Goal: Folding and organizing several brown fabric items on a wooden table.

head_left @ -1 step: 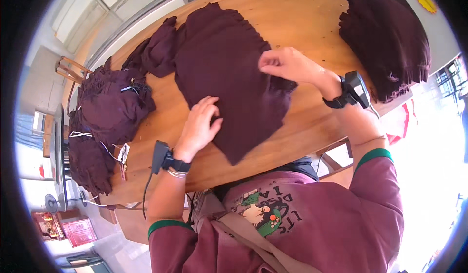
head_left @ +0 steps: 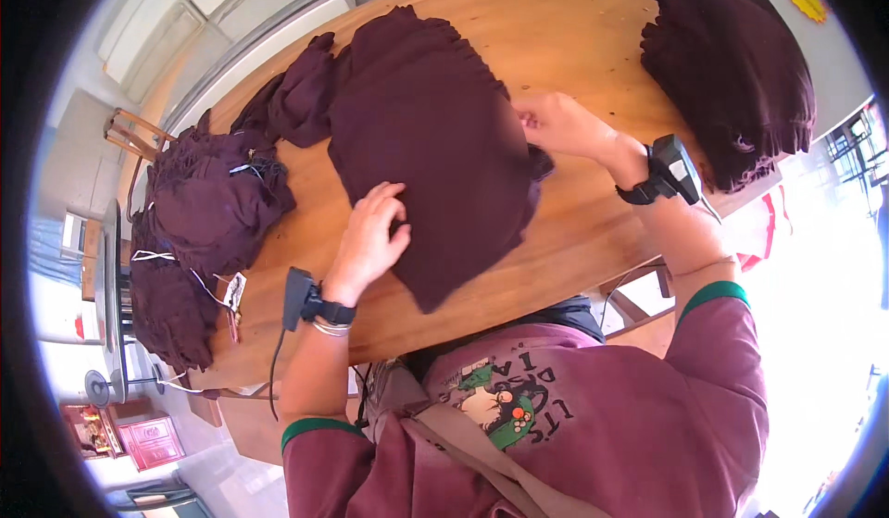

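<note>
A dark maroon cloth piece (head_left: 426, 148) with ruffled edges lies spread on the wooden table (head_left: 565, 46). On its near left edge rests my left hand (head_left: 373, 240), fingers loosely bent and apart, pressing on the fabric without gripping it. My right hand (head_left: 565, 127) is at the cloth's right edge, fingers curled and closed on it; the fabric partly hides the fingertips. Both wrists wear black strapped devices. Behind the cloth, a bunched maroon piece (head_left: 306, 92) trails to the left.
At the far right stands a thick stack of folded maroon cloth (head_left: 732, 74). Along the left edge sit a crumpled maroon heap (head_left: 218, 199) and a lower bundle (head_left: 171, 314), with white ties around them. A wooden stool (head_left: 134, 134) is beyond.
The cloth has shifted slightly left, its near corner too. My right hand has moved a little to the right, its fingertips now partly behind the cloth's edge. My left hand has slid slightly left.
</note>
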`<control>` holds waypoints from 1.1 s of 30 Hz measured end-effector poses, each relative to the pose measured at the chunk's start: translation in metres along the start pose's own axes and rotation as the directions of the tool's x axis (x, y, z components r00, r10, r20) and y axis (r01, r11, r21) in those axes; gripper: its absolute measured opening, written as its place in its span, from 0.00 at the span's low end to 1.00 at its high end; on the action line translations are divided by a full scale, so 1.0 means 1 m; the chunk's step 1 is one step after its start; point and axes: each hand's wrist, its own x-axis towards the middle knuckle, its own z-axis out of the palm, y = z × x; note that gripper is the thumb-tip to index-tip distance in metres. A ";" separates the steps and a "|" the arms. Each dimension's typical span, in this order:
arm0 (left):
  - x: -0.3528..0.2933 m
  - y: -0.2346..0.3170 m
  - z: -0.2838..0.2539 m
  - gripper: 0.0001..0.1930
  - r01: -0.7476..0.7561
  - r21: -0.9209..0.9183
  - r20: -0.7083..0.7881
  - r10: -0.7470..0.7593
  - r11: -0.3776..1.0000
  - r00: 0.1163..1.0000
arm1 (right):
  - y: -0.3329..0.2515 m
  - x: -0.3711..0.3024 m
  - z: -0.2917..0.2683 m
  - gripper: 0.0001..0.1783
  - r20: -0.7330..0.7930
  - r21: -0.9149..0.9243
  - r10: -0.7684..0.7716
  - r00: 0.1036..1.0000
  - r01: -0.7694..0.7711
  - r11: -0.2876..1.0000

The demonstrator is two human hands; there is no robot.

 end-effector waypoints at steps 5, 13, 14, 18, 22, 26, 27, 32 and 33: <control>-0.001 0.001 -0.010 0.08 0.043 -0.020 -0.016 -0.044 0.999 0.999 | 0.022 -0.040 0.020 0.12 0.121 0.031 -0.057 0.991 0.053 0.998; 0.024 0.061 0.047 0.26 -0.136 0.042 0.002 0.136 0.990 0.991 | -0.003 -0.053 0.057 0.19 -0.145 0.003 0.090 0.985 -0.090 0.996; 0.018 0.061 0.055 0.28 -0.108 0.068 0.049 0.105 0.992 0.993 | -0.003 -0.055 0.059 0.19 -0.142 0.004 0.085 0.986 -0.085 0.996; 0.011 0.061 0.049 0.28 -0.112 0.067 0.115 0.104 0.991 0.988 | -0.006 -0.072 0.039 0.22 -0.089 0.040 0.121 0.989 -0.118 0.992; -0.004 0.063 0.045 0.30 -0.136 0.021 0.187 0.129 0.991 0.974 | -0.008 -0.082 0.019 0.22 0.230 0.001 0.175 0.957 -0.180 0.984; 0.016 0.071 0.023 0.26 -0.067 -0.110 0.269 0.095 0.992 0.959 | -0.018 -0.065 0.006 0.22 -0.003 -0.014 0.308 0.951 -0.308 0.951; 0.027 0.069 0.026 0.22 -0.080 -0.214 0.093 0.102 0.974 0.990 | -0.021 -0.053 0.011 0.22 0.001 -0.013 0.302 0.953 -0.302 0.953; 0.071 0.055 0.081 0.23 0.024 0.102 -0.294 0.007 0.995 0.956 | -0.016 -0.016 0.095 0.30 -0.416 -0.179 -0.202 0.887 0.138 0.974; 0.066 0.056 0.090 0.27 0.035 0.118 -0.213 -0.009 0.992 0.977 | -0.019 -0.025 0.100 0.34 -0.287 -0.292 -0.206 0.936 0.120 0.949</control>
